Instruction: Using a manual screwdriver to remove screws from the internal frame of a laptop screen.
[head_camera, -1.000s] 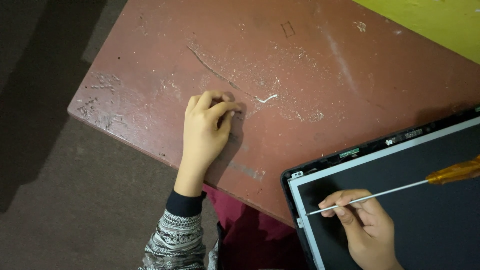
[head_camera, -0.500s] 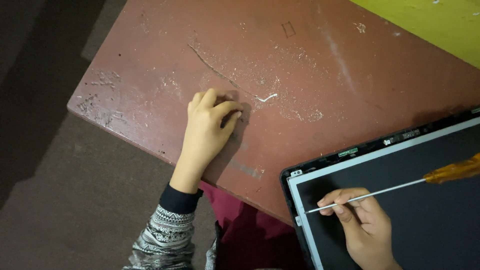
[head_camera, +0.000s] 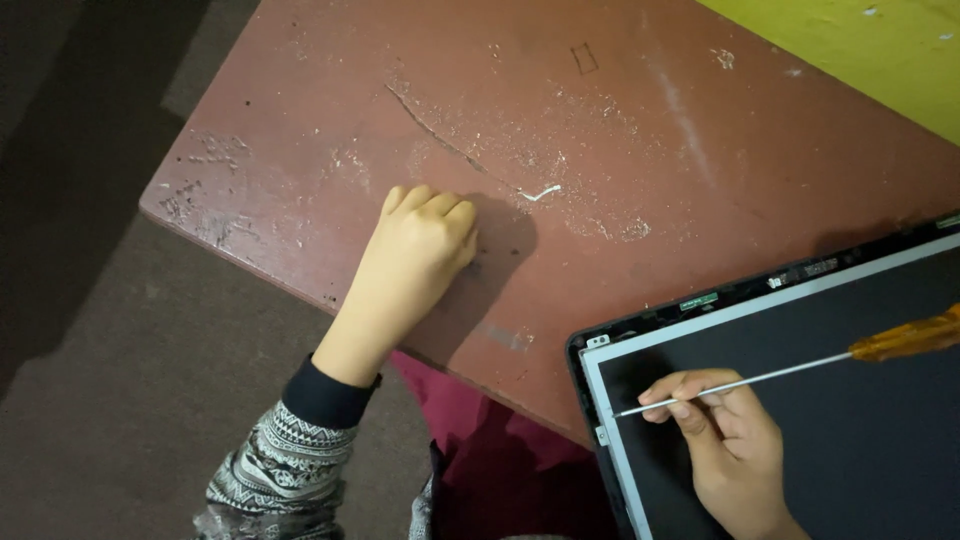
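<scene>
My right hand pinches the screwdriver shaft; its tip could slip and scratch the screen; left hand curled empty on desk

Repair workshop: scarred red table; opened laptop screen; screwdriver

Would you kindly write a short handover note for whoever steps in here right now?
Left hand: curled, knuckles down on the worn red table, holding nothing visible.
Right hand: pinching the metal shaft of an orange-handled screwdriver, tip near the upper left corner of the laptop screen panel.
Panel lies flat at the table's near right corner, its bezel seemingly off along the top edge.
A small white scrap lies on the table.
Left: whatever remains at that corner; fasteners too small to tell.
</scene>
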